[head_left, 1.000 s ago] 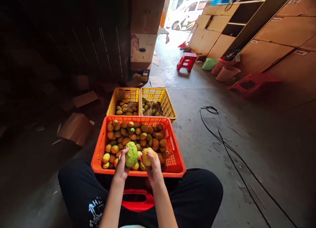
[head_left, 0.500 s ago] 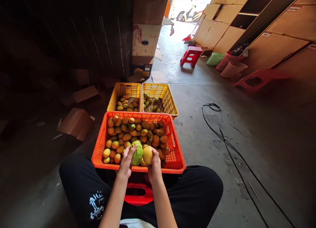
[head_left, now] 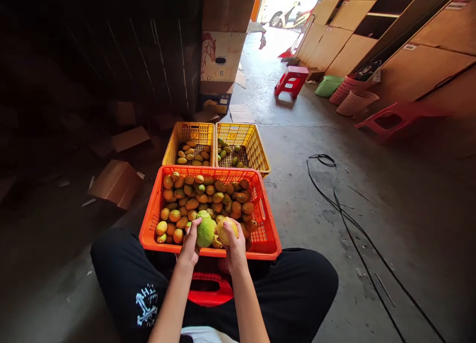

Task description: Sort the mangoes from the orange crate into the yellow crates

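My left hand [head_left: 191, 246] is closed around a large green fruit [head_left: 205, 230] with a bumpy skin. My right hand [head_left: 235, 246] grips a smaller, smooth yellow fruit [head_left: 227, 231], its thumb lying over the side. Both fruits are held side by side over the near part of an orange plastic crate [head_left: 273, 234]. Inside that crate lie many oval fruits [head_left: 192, 204] in yellow, green and brownish tones. The exact kind of fruit cannot be told. Fingers behind the two held fruits are mostly hidden.
Beyond the orange crate stand two yellow crates [head_left: 262, 147] with some fruits inside. A red handled plastic piece [head_left: 211, 296] sits between my knees. Cardboard [head_left: 117, 184] lies left; a black cable [head_left: 344, 214] runs along the floor at right. Farther back are a red stool [head_left: 292, 80] and baskets [head_left: 355, 102].
The green fruit has turned in my left hand and shows a smoother side. My right hand has turned the yellow fruit, with the thumb now over it. The view has shifted slightly.
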Demonstrator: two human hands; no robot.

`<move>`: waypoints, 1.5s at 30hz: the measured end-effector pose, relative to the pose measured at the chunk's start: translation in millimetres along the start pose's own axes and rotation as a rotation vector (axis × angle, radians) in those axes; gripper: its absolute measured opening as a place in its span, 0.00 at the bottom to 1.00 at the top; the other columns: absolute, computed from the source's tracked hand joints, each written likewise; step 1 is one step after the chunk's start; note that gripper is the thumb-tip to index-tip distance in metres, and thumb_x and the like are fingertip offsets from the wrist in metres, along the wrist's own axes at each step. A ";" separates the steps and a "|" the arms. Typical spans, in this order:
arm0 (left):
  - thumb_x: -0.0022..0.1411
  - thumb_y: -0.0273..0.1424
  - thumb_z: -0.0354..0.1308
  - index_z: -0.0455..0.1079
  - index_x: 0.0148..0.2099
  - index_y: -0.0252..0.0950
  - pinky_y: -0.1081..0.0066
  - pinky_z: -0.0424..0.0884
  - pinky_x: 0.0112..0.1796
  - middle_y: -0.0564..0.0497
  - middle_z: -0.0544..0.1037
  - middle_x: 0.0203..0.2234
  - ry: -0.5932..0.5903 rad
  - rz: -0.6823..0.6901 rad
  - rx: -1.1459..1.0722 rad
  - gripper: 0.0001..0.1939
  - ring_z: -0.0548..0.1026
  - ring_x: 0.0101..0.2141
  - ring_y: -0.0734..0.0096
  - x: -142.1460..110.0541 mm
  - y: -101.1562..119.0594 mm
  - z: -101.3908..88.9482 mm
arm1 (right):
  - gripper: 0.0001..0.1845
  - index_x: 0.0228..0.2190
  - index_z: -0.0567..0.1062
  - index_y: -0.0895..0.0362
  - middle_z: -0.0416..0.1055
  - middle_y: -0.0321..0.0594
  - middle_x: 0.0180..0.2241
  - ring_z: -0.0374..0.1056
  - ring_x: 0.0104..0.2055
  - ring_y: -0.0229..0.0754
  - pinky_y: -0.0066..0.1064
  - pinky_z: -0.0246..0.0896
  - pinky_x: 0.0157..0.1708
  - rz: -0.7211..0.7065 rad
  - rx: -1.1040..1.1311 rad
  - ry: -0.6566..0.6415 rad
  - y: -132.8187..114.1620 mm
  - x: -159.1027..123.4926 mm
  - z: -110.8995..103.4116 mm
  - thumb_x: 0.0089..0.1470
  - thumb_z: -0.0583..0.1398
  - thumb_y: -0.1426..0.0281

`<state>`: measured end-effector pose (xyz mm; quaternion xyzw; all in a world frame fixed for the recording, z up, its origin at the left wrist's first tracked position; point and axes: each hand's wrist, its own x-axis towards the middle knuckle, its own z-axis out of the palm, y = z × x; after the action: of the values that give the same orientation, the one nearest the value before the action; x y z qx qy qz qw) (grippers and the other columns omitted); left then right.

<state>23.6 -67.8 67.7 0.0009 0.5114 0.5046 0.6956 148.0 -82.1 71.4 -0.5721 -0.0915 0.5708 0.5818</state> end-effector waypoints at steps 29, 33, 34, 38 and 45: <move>0.79 0.41 0.55 0.74 0.62 0.29 0.56 0.86 0.46 0.35 0.87 0.43 0.014 -0.148 -0.040 0.22 0.87 0.47 0.48 19.8 11.1 -55.1 | 0.33 0.41 0.79 0.55 0.82 0.40 0.31 0.73 0.23 0.42 0.28 0.63 0.20 0.240 0.074 -0.094 26.1 49.3 -49.8 0.41 0.76 0.47; 0.76 0.41 0.62 0.76 0.56 0.29 0.58 0.85 0.48 0.33 0.86 0.45 0.012 -0.158 -0.065 0.19 0.87 0.50 0.47 21.0 -0.7 -60.5 | 0.33 0.40 0.78 0.53 0.83 0.38 0.32 0.74 0.25 0.42 0.31 0.70 0.25 0.222 0.078 -0.127 31.3 48.5 -50.9 0.36 0.78 0.50; 0.74 0.40 0.65 0.76 0.55 0.30 0.58 0.85 0.48 0.34 0.86 0.45 0.018 -0.151 -0.070 0.18 0.87 0.50 0.47 22.9 -3.8 -62.3 | 0.32 0.39 0.78 0.54 0.83 0.39 0.32 0.75 0.26 0.43 0.32 0.71 0.26 0.237 0.094 -0.121 31.3 48.3 -51.3 0.35 0.79 0.50; 0.67 0.36 0.72 0.74 0.56 0.31 0.59 0.86 0.46 0.36 0.86 0.45 0.064 -0.124 -0.059 0.21 0.87 0.47 0.48 34.1 -13.5 -69.6 | 0.29 0.34 0.78 0.55 0.84 0.42 0.31 0.76 0.28 0.42 0.28 0.70 0.26 0.247 0.159 -0.070 28.2 48.4 -52.6 0.39 0.77 0.48; 0.69 0.37 0.65 0.75 0.57 0.30 0.58 0.86 0.45 0.35 0.85 0.45 0.051 -0.096 -0.057 0.20 0.87 0.46 0.49 33.0 -13.9 -71.2 | 0.25 0.33 0.76 0.53 0.81 0.38 0.26 0.80 0.31 0.50 0.35 0.75 0.28 0.266 0.112 -0.023 25.2 47.2 -44.2 0.44 0.73 0.48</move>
<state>-18.5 -88.1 3.1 -0.0562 0.5139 0.4848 0.7055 183.2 -78.4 11.7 -0.5391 0.0105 0.6538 0.5309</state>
